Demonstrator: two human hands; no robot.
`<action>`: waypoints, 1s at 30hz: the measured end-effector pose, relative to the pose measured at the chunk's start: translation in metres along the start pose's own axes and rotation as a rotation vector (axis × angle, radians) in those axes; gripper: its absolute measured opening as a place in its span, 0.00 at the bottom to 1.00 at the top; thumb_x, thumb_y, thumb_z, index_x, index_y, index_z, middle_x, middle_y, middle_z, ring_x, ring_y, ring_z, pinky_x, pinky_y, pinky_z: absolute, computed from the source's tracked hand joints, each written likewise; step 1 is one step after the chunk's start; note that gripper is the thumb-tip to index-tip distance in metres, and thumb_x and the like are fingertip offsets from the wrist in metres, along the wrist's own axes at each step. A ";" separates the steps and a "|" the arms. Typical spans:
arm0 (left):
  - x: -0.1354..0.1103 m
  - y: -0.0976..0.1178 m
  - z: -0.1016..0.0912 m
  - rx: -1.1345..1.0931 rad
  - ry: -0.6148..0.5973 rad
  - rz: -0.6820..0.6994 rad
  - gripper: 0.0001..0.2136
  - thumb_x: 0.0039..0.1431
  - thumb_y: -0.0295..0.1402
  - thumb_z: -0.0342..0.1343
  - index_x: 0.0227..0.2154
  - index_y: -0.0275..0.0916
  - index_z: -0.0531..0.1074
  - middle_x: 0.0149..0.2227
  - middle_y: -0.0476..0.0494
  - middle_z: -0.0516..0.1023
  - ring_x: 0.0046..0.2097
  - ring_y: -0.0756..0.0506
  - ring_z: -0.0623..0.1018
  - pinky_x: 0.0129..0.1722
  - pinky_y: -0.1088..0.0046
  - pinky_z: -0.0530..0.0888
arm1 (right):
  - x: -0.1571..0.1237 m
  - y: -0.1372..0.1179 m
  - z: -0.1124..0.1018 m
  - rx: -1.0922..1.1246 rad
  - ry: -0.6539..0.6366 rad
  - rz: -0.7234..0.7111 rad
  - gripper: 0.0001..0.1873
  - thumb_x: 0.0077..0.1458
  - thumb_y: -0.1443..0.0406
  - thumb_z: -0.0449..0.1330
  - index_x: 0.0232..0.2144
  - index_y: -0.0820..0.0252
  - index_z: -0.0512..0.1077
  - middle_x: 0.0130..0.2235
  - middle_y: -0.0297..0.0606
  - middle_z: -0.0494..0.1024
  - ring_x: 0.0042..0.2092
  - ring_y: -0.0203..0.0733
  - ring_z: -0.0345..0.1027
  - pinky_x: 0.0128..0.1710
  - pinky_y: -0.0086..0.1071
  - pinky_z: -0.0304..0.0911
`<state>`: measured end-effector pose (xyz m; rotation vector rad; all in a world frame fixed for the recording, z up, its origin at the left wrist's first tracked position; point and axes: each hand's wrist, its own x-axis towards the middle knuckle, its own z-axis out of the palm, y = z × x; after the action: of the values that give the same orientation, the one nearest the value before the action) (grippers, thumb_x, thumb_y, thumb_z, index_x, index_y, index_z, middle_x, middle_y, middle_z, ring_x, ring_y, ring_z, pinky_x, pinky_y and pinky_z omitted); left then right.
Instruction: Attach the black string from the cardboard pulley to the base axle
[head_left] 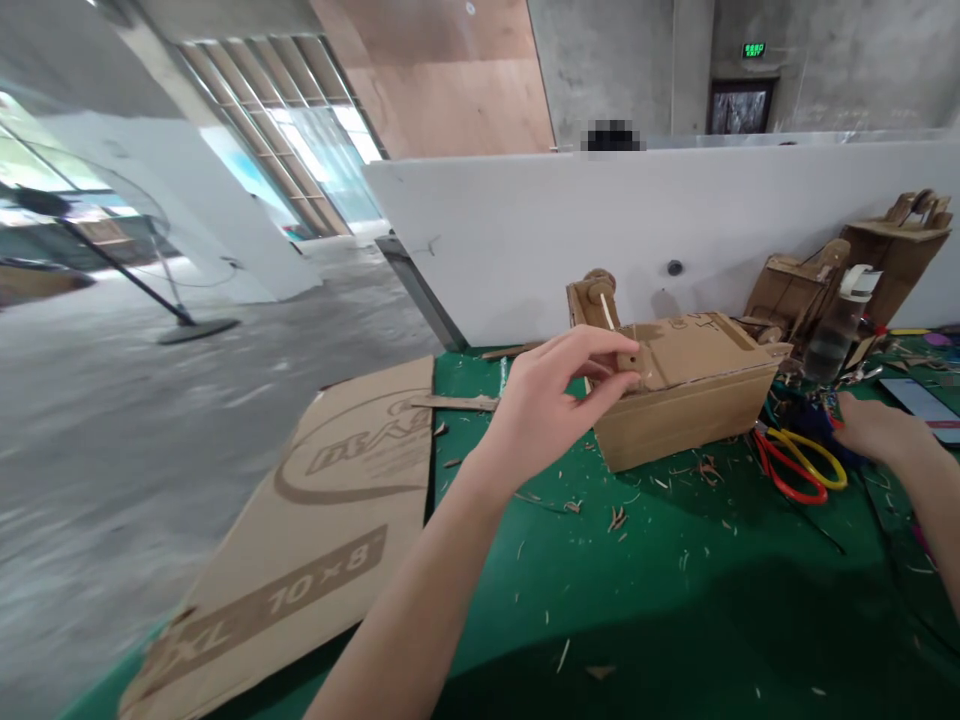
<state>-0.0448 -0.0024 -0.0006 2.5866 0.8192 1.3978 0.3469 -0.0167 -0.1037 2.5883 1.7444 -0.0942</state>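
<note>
Box [690, 425] on the table [600, 590], before the partition [525, 250].
Sheet [330, 520] to its left; scissors [816, 442] to its right, bottle [829, 340] behind them, phone [926, 408] farther right.

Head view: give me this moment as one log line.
left hand: at cardboard box's left end | right hand: beside scissors | box: on green table | flat cardboard: left of box

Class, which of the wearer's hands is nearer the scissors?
Right. The right hand is just right of the scissors; the left hand is farther away, at the left end of the cardboard box.
</note>
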 end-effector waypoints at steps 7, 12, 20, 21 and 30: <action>0.001 -0.011 -0.008 0.195 0.022 -0.008 0.10 0.60 0.33 0.56 0.44 0.43 0.72 0.37 0.47 0.78 0.34 0.50 0.77 0.32 0.74 0.76 | -0.008 0.001 0.024 0.049 -0.071 0.009 0.10 0.52 0.63 0.51 0.39 0.59 0.62 0.36 0.56 0.75 0.36 0.56 0.73 0.30 0.40 0.59; 0.002 -0.019 -0.021 0.297 -0.061 -0.001 0.08 0.60 0.35 0.57 0.42 0.45 0.73 0.34 0.48 0.77 0.32 0.50 0.76 0.31 0.73 0.74 | -0.005 0.009 0.029 0.142 -0.034 -0.019 0.08 0.55 0.61 0.47 0.34 0.58 0.61 0.31 0.57 0.74 0.33 0.56 0.71 0.30 0.40 0.59; 0.001 -0.021 -0.019 0.311 -0.002 -0.015 0.13 0.61 0.31 0.54 0.49 0.44 0.69 0.37 0.47 0.77 0.33 0.51 0.75 0.30 0.75 0.73 | -0.007 0.012 0.038 0.319 -0.040 -0.086 0.10 0.51 0.62 0.52 0.37 0.56 0.59 0.28 0.46 0.72 0.30 0.53 0.70 0.30 0.39 0.59; 0.001 -0.021 -0.017 0.311 0.015 -0.016 0.15 0.61 0.30 0.53 0.51 0.44 0.68 0.38 0.47 0.77 0.34 0.50 0.75 0.31 0.75 0.73 | -0.008 0.011 0.037 0.307 -0.046 -0.079 0.12 0.51 0.61 0.52 0.39 0.56 0.60 0.28 0.48 0.73 0.30 0.54 0.70 0.30 0.39 0.59; 0.004 -0.027 -0.007 0.351 0.109 0.098 0.05 0.62 0.29 0.53 0.39 0.43 0.71 0.36 0.48 0.77 0.43 0.45 0.73 0.45 0.60 0.72 | -0.028 0.001 0.007 0.082 0.079 0.118 0.19 0.57 0.56 0.46 0.44 0.62 0.62 0.38 0.63 0.73 0.39 0.64 0.73 0.32 0.44 0.59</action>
<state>-0.0600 0.0219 -0.0020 2.8606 1.0524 1.5584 0.3374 -0.0433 -0.1091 2.7832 1.6400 -0.0627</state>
